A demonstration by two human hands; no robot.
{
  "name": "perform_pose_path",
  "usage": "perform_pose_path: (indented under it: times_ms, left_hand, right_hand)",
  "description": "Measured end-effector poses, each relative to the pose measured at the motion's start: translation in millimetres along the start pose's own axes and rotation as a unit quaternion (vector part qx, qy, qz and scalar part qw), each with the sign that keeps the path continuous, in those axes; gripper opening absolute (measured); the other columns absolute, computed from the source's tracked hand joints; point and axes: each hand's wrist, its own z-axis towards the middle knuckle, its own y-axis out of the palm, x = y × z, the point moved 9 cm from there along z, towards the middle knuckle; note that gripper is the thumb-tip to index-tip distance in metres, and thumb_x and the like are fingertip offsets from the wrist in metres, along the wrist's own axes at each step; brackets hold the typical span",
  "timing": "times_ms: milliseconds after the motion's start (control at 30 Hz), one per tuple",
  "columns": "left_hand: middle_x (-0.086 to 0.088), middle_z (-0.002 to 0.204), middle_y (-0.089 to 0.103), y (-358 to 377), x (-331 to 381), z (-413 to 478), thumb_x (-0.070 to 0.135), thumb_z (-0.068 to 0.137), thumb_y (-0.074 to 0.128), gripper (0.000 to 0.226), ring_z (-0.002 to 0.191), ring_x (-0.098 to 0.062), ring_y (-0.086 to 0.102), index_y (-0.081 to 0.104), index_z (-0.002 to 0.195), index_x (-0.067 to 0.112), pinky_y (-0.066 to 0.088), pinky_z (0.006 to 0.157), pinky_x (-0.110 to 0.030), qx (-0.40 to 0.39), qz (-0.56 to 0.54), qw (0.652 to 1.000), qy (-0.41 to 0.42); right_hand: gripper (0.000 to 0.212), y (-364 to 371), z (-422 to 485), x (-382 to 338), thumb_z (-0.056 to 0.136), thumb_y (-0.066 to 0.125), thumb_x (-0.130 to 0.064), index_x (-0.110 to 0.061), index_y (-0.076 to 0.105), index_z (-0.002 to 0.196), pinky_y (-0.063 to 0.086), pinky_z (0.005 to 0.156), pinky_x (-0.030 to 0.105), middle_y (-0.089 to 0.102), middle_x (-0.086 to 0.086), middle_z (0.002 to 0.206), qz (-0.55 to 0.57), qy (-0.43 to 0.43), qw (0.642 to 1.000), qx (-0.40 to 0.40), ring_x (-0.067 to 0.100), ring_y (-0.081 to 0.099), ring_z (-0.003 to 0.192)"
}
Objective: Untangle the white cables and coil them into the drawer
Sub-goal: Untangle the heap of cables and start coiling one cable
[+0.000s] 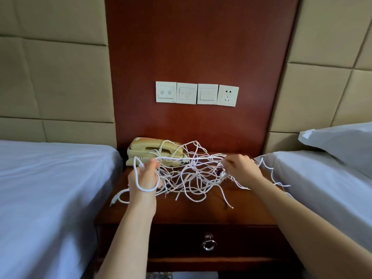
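Overhanging nightstand (181,215) edges, white cables (191,174) in left hand (144,177), right hand (242,168).

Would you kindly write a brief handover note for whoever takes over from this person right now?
Left hand: grips white cables, one loop round it.
Right hand: pinches strands at the tangle's other side.
Cables: tangled, stretched between both hands above the nightstand, before the phone.
Drawer: closed.
Done: nothing coiled.
Left: untangle, open drawer, coil cables inside.
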Motion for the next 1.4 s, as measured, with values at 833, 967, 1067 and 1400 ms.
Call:
perform_pose_path:
  times_ms: [833, 967, 1067, 1400]
  left_hand:
    - [0.003, 0.043, 0.044, 50, 9, -24, 0.008, 0.092, 0.056, 0.015, 0.034, -0.003, 0.039, 0.063, 0.091, -0.004, 0.034, 0.039, -0.014, -0.111, -0.015, 0.993, 0.038]
    - [0.004, 0.042, 0.04, 37, 6, -18, 0.014, 0.094, 0.052, 0.031, 0.031, -0.004, 0.032, 0.056, 0.064, 0.011, 0.029, 0.039, -0.018, -0.047, 0.019, 0.998, 0.036]
    - [0.008, 0.034, 0.038, 29, 4, -10, 0.017, 0.096, 0.049, 0.034, 0.03, -0.006, 0.032, 0.054, 0.063, 0.011, 0.027, 0.039, -0.019, -0.022, 0.031, 0.999, 0.025]
    - [-0.003, 0.042, 0.041, 17, 3, -1, 0.021, 0.096, 0.048, 0.039, 0.043, -0.02, 0.037, 0.057, 0.058, 0.015, 0.028, 0.048, -0.026, 0.024, 0.077, 0.996, 0.029]
  right_hand:
    - [0.023, -1, -29, -144, 0.093, 0.055, -0.03, -0.017, 0.069, 0.081, 0.036, 0.059, 0.023, 0.058, -0.002, 0.067, -0.017, -0.248, 0.948, -0.199, 0.013, 0.048, 0.062]
    - [0.026, 0, -24, -128, 0.092, 0.057, -0.021, -0.013, 0.058, 0.067, 0.031, 0.054, 0.022, 0.048, -0.003, 0.06, 0.019, -0.236, 0.95, -0.203, 0.008, 0.039, 0.053]
    - [0.024, -6, -9, -80, 0.093, 0.056, -0.022, -0.017, 0.059, 0.069, 0.04, 0.061, 0.03, 0.058, -0.001, 0.068, 0.033, -0.157, 0.973, -0.168, 0.012, 0.048, 0.06]
    - [0.033, -25, 33, -13, 0.097, 0.044, -0.022, -0.018, 0.046, 0.065, 0.045, 0.073, 0.035, 0.059, 0.004, 0.072, -0.034, -0.035, 0.996, -0.069, 0.029, 0.059, 0.074]
